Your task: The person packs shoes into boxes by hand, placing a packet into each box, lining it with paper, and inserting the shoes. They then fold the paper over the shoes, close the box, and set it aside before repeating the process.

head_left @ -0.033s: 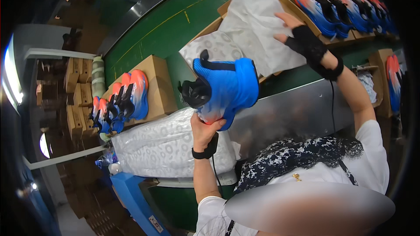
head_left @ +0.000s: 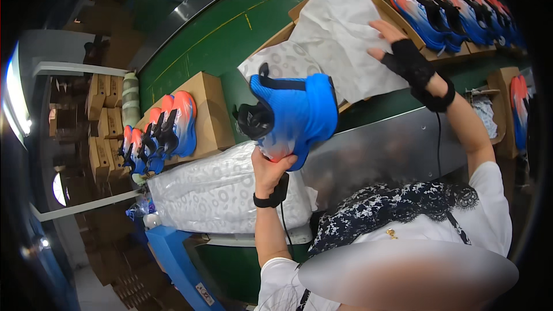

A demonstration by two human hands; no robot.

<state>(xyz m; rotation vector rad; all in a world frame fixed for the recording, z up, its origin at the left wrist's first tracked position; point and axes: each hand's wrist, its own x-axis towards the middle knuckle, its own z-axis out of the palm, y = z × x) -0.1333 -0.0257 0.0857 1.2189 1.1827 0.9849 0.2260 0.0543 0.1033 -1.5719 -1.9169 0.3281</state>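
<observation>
My left hand [head_left: 269, 171] grips a blue sports shoe [head_left: 294, 109] by its orange-tinted toe end, with the black laces or strap facing left and the blue heel end to the right. It is held up over the near edge of the bench, and I cannot tell whether a second shoe is behind it. My right hand [head_left: 397, 46], in a black fingerless glove, has its fingers outstretched at the right side of white tissue paper [head_left: 340, 29]. That paper spreads over an open cardboard shoe box [head_left: 282, 35], hiding most of the inside.
Orange-and-blue shoes [head_left: 183, 121] stand on boxes at left, more shoes [head_left: 415, 14] at far right. A plastic-wrapped stack of patterned paper [head_left: 201, 190] lies near left. Metal edging [head_left: 380, 144] runs along the near side of the green bench [head_left: 219, 40]. Cords hang from both wrists.
My right hand has shifted slightly right and nearer to me, and the tissue's far edge has moved with it. The shoe in my left hand has moved slightly left.
</observation>
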